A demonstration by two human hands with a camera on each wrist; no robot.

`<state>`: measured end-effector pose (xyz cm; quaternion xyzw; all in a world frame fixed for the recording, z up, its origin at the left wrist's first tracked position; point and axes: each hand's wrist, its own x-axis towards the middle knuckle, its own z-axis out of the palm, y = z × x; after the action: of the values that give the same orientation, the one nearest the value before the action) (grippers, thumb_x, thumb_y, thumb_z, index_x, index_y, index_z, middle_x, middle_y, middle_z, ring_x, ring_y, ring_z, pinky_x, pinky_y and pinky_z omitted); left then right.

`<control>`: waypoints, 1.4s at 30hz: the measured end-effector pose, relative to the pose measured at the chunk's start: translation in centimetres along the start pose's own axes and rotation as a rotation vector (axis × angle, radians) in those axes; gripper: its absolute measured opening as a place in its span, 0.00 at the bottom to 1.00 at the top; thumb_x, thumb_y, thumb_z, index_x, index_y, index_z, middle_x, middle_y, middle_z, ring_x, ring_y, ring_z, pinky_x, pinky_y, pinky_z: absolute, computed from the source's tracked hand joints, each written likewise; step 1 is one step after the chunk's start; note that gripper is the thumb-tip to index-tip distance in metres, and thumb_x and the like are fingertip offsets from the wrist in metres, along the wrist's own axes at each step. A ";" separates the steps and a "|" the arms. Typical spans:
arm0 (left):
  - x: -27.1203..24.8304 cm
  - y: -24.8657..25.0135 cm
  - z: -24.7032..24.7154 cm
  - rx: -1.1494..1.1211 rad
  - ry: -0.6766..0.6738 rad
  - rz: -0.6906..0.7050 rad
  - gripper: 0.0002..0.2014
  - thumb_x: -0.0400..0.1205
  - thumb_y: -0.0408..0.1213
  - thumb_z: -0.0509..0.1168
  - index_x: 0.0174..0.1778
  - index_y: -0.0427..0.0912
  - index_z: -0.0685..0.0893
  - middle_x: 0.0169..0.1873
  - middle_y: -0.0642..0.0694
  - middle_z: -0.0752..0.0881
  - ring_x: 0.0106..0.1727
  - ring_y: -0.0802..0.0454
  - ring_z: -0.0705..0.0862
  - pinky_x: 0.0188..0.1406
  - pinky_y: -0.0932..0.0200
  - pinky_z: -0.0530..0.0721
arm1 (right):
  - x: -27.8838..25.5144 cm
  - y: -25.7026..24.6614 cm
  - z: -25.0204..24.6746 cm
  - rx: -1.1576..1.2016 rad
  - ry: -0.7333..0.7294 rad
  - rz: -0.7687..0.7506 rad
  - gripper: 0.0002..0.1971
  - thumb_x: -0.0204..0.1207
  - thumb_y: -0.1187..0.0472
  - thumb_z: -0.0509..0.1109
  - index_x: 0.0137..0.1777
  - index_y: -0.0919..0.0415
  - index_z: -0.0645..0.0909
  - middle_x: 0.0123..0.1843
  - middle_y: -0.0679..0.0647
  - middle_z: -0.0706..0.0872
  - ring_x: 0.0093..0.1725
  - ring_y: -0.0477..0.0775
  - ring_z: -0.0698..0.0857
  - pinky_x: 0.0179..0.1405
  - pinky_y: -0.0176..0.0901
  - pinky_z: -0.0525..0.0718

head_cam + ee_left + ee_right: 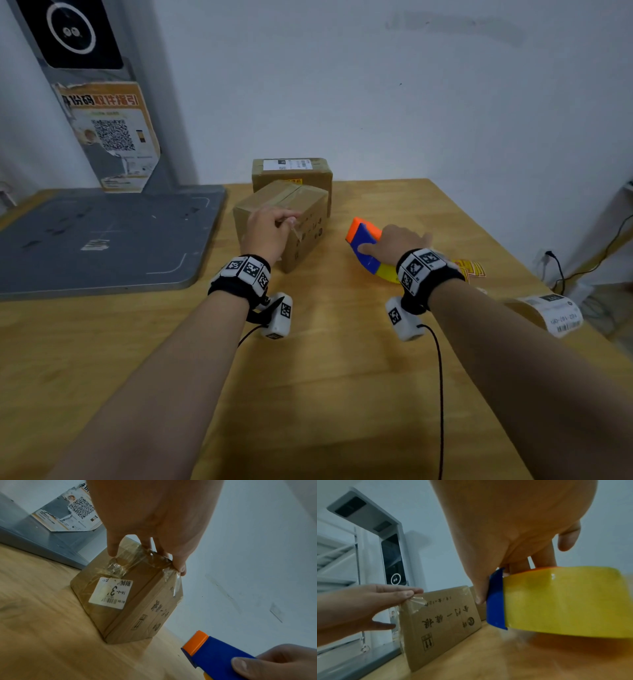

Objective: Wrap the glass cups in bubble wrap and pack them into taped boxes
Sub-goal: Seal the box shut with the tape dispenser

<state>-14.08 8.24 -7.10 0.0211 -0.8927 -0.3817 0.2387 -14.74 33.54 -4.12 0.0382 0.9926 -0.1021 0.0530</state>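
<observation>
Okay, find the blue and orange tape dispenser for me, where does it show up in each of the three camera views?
Head: tape dispenser right of centre on the table, under the right hand.
Left wrist: bottom right corner, orange blade end up.
Right wrist: right of centre, its yellow tape roll filling the right side.
Shared landmark: the near cardboard box, left of the dispenser in every view.

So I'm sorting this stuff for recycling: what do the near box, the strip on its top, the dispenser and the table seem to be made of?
Near box: brown cardboard, matte, printed, with folded edges.
Strip: clear plastic tape, glossy and wrinkled.
Tape dispenser: smooth, hard-looking plastic in blue and orange; its roll is shiny yellow.
Table: light wood grain, low sheen; solid or veneer, I cannot tell.
</observation>
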 end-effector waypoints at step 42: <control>-1.4 -1.0 0.2 -0.322 0.235 -0.382 0.11 0.82 0.55 0.69 0.42 0.54 0.78 0.41 0.59 0.85 0.43 0.62 0.82 0.40 0.57 0.74 | 3.0 -8.7 5.6 1.123 0.224 -0.189 0.20 0.74 0.43 0.80 0.54 0.55 0.80 0.44 0.46 0.89 0.39 0.41 0.88 0.38 0.43 0.85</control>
<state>-13.08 7.95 -8.51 0.1950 -0.7667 -0.5515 0.2644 -17.90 24.07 -8.16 -0.0175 0.7849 -0.6128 -0.0901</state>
